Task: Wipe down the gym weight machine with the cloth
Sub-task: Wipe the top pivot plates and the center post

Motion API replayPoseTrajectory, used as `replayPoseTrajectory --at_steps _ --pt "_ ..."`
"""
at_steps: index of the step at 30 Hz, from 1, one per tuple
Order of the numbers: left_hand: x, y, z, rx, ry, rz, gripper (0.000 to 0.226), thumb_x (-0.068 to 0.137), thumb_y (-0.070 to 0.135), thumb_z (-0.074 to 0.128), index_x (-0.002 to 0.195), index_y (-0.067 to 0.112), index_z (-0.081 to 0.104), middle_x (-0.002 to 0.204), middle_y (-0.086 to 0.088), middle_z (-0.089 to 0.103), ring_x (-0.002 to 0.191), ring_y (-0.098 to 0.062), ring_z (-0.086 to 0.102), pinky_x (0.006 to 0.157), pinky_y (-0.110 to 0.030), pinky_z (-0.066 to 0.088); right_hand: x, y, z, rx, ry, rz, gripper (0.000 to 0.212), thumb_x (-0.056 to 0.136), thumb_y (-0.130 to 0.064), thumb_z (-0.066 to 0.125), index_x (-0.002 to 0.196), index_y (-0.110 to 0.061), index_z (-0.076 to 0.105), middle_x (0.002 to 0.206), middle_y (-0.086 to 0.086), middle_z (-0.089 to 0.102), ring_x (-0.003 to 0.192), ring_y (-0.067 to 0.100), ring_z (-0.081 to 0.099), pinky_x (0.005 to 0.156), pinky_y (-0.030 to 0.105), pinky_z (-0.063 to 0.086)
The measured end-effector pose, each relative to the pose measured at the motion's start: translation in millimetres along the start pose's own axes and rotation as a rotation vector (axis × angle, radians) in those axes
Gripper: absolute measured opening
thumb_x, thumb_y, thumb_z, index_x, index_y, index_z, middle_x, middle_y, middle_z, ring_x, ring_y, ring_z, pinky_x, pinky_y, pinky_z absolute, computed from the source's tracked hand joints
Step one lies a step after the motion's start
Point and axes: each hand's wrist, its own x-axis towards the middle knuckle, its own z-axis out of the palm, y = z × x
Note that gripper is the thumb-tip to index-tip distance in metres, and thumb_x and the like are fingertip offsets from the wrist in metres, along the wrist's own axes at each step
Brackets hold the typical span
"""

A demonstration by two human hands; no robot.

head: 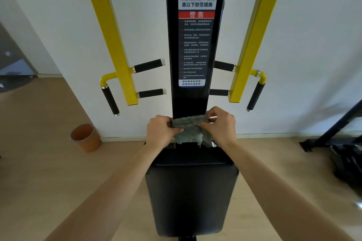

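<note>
Cloth point(189, 126), grey, stretched across foot of black upright column point(189, 94) of weight machine, above black padded seat point(191, 191). Left hand point(161, 128) and right hand point(220, 125) at either end, fingers curled, pinching cloth. 2 yellow arms point(109, 31) flanking column. Orange bin point(85, 137) on floor, left.

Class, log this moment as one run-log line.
left hand: grips cloth | right hand: pinches cloth | cloth: stretched across black column base, below warning label | seat pad: untouched
</note>
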Motion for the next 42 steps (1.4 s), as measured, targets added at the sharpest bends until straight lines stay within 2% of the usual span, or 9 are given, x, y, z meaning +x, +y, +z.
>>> replayPoseTrajectory --at_steps 8,11,13,19,22,29,34,37,42 --pt "3.9 -4.9 3.9 0.022 -0.157 -0.069 0.026 0.078 0.035 0.085 0.076 0.014 0.07 0.073 -0.001 0.067 0.071 -0.018 0.067 0.056 -0.024 0.046 14.4 10.7 3.0 -0.203 -0.308 0.176 0.029 0.068 -0.028 0.091 0.078 -0.021 0.065 0.082 -0.002 0.065 0.078 0.016 0.062 0.061 0.021 0.044" --pt "-4.2 3.1 -1.1 0.003 -0.016 0.018 0.025 0.081 0.037 0.083 0.073 0.02 0.066 0.069 0.008 0.064 0.067 -0.011 0.062 0.053 -0.013 0.035 9.6 10.1 -1.9 -0.098 -0.182 0.127 0.022 0.07 -0.027 0.09 0.081 -0.022 0.071 0.082 -0.003 0.071 0.077 0.015 0.066 0.061 0.019 0.047" --pt "-11.0 11.6 -7.1 -0.066 0.116 0.093 0.019 0.081 0.036 0.082 0.09 0.021 0.074 0.081 0.012 0.071 0.072 -0.005 0.063 0.061 -0.007 0.039 4.8 5.0 -7.4 -0.02 -0.082 0.103 0.02 0.075 -0.027 0.086 0.092 -0.021 0.076 0.09 -0.004 0.073 0.08 0.013 0.066 0.066 0.02 0.048" --pt "-14.3 49.3 -37.1 -0.277 0.33 0.271 0.043 0.084 0.034 0.079 0.123 0.018 0.072 0.104 0.012 0.075 0.091 -0.002 0.071 0.083 -0.022 0.06 16.7 -44.5 -40.5 0.031 0.021 -0.056 0.019 0.086 -0.02 0.076 0.106 -0.018 0.078 0.089 -0.002 0.065 0.076 0.011 0.06 0.063 0.015 0.041" --pt "-6.1 75.6 -61.7 -0.314 0.434 0.355 0.035 0.085 0.033 0.077 0.117 0.018 0.073 0.097 0.012 0.076 0.086 -0.004 0.072 0.077 -0.029 0.062 29.6 -75.0 -59.1 0.055 0.034 -0.115 0.014 0.088 -0.017 0.073 0.1 -0.012 0.078 0.088 0.003 0.07 0.082 0.021 0.065 0.068 0.03 0.048" --pt "12.4 120.9 -114.4 -0.279 0.577 0.504 0.046 0.085 0.054 0.064 0.107 0.014 0.075 0.091 0.006 0.077 0.075 -0.01 0.072 0.066 -0.034 0.061 55.6 -134.4 -95.4 0.21 0.069 -0.182 0.008 0.089 -0.015 0.073 0.093 -0.019 0.078 0.079 -0.004 0.072 0.075 0.014 0.065 0.069 0.032 0.054" --pt "27.3 156.8 -154.7 -0.245 0.65 0.582 0.042 0.087 0.055 0.062 0.103 0.018 0.075 0.087 0.011 0.076 0.075 -0.005 0.071 0.064 -0.019 0.053 73.3 -176.3 -120.1 0.329 0.115 -0.229 0.01 0.088 -0.019 0.075 0.093 -0.028 0.079 0.082 -0.01 0.074 0.086 0.015 0.071 0.08 0.042 0.061" --pt "35.3 176.8 -175.5 -0.227 0.693 0.614 0.033 0.09 0.047 0.066 0.097 0.017 0.075 0.081 0.01 0.075 0.071 -0.008 0.069 0.061 -0.022 0.051 81.3 -202.7 -135.4 0.343 0.154 -0.281 0.013 0.088 -0.021 0.075 0.099 -0.026 0.079 0.086 -0.01 0.075 0.087 0.013 0.071 0.081 0.04 0.061" --pt "38.8 211.9 -206.7 -0.199 0.793 0.602 0.026 0.09 0.036 0.074 0.074 0.019 0.062 0.063 0.015 0.058 0.054 -0.002 0.051 0.053 -0.013 0.028 87.9 -245.5 -153.9 0.399 0.233 -0.285 0.011 0.09 -0.018 0.072 0.096 -0.025 0.078 0.088 -0.003 0.075 0.088 0.017 0.07 0.076 0.034 0.061"
